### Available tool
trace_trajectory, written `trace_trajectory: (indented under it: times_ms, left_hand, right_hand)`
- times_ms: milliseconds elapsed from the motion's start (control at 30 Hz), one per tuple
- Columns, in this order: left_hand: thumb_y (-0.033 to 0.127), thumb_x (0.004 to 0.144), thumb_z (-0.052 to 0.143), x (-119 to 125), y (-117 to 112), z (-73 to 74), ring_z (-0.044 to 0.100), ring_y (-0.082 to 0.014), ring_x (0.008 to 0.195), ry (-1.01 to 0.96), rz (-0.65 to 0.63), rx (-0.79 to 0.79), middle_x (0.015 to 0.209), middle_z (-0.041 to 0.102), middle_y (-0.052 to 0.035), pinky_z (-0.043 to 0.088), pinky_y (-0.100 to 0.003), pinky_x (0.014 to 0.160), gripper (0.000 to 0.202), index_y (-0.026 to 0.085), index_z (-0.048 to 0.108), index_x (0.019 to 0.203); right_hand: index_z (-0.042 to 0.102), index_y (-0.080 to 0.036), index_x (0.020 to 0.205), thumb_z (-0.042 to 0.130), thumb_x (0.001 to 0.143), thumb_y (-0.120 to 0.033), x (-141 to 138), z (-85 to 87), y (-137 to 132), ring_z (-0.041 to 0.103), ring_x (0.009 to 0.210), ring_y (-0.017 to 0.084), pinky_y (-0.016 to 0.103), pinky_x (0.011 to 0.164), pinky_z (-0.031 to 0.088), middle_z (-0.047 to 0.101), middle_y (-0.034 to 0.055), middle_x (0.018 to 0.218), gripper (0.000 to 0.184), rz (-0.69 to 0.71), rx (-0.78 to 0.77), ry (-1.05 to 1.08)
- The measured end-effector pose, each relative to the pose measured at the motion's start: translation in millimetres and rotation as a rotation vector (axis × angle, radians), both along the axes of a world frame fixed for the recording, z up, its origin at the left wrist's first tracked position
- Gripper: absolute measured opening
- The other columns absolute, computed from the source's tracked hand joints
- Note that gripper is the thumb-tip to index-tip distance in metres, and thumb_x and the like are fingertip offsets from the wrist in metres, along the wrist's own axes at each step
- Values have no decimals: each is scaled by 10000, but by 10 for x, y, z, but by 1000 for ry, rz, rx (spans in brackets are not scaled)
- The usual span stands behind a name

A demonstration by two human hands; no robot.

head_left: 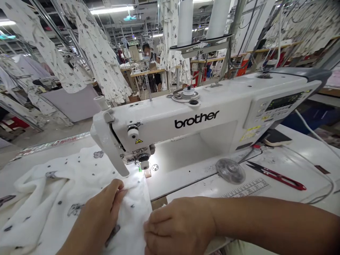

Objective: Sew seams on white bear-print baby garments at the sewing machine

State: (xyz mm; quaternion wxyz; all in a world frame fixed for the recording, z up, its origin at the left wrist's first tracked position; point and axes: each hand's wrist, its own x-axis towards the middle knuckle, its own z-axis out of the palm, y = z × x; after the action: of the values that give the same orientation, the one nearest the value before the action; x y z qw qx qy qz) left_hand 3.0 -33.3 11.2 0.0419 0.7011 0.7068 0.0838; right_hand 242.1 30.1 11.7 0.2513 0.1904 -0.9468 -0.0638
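Note:
A white printed fabric (87, 170) with small grey figures and dots is spread over the left of the sewing table, its far edge under the needle area of a white Brother sewing machine (159, 124). My left hand (103, 209) lies on the fabric just in front of the machine head, thumb and fingers pinched together on it. To the right, my right hand (180, 223) is closed at the fabric's right edge, its fingers curled round that edge. The lamp lights the presser foot area, where glare hides the needle.
Red-handled thread snips (278, 175), a clear round disc (230, 170) and a printed ruler scale (247, 187) lie right of my hands. A dark phone-like object (277, 136) rests by the machine base. Thread cones (185, 24) stand behind; printed garments (101, 53) hang beyond. A person sits farther back.

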Motion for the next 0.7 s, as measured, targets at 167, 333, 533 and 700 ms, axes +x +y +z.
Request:
trace_trajectory:
  times_ms: [167,333,533,700]
  left_hand:
    - [315,981,381,1,5,-31,683,-230,856,198,-266,290,994,696,-42,510,-333,681,206,236,531,1098]
    - [43,898,339,-18,85,-76,543,-219,1248,323,-612,405,1367,584,-64,372,-381,1084,486,189,488,1337]
    - [32,856,361,-98,142,-214,566,-207,1238,231,-621,389,1340,608,-73,464,-361,1037,512,177,491,1329]
    - [21,867,347,-126,393,-229,600,-239,1185,145,-553,263,1256,643,-109,507,-420,1014,475,161,532,1281]
  right_hand:
    - [602,-202,711,633,875,-188,-44,4,-28,556,620,104,262,731,449,596,-56,637,167,-57,-187,-159]
    - [563,-206,689,676,832,-191,-36,39,19,559,646,110,273,751,433,620,-56,678,183,-28,-195,-216]
    - [599,-206,765,687,818,-217,-28,6,83,561,692,118,278,751,427,628,-52,717,104,-24,-210,-269]
    - [572,-177,753,616,874,-139,-46,-7,161,543,666,116,274,752,415,617,-26,719,135,-147,-198,-206]
